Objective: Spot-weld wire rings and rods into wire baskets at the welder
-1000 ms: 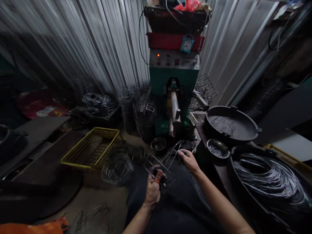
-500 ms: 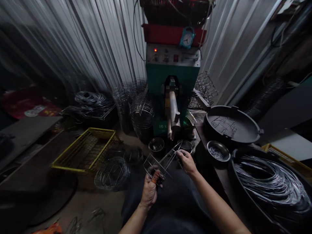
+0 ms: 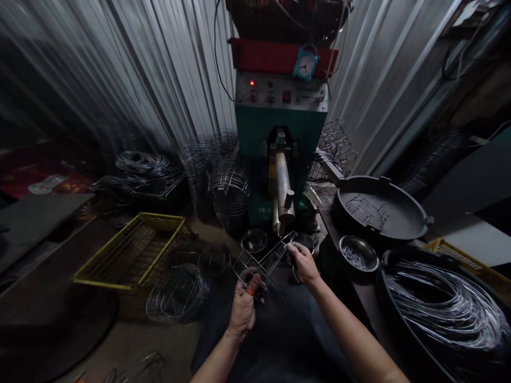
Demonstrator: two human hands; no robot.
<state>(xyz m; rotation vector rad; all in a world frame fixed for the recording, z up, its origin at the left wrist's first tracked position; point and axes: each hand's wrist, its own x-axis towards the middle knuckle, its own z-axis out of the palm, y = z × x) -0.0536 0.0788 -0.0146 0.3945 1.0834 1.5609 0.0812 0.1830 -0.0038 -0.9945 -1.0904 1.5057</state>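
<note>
A thin wire frame [image 3: 261, 261] of crossed metal rods spans the space between my two hands. My left hand [image 3: 245, 303] is closed around its near left part, and an orange wrap covers the thumb. With fingertips pinched, my right hand [image 3: 302, 261] holds the frame's far right end; whether a separate small piece is in that pinch I cannot tell. The frame's far tip lies just below the electrode tip [image 3: 278, 227] of a green spot-welding machine [image 3: 255, 133]; contact between them cannot be made out.
Small metal bowls [image 3: 254, 241] stand under the machine. To the right are a bowl of short metal pins [image 3: 355, 256], a black round pan [image 3: 383, 213] and a tub of wire rings [image 3: 447, 303]. A yellow wire basket [image 3: 128, 255] and wire coils [image 3: 178, 292] lie left.
The view has shifted slightly, with the surroundings at left sliding leftward. Both hands keep their hold on the wire frame, which stays almost in place near the electrode.
</note>
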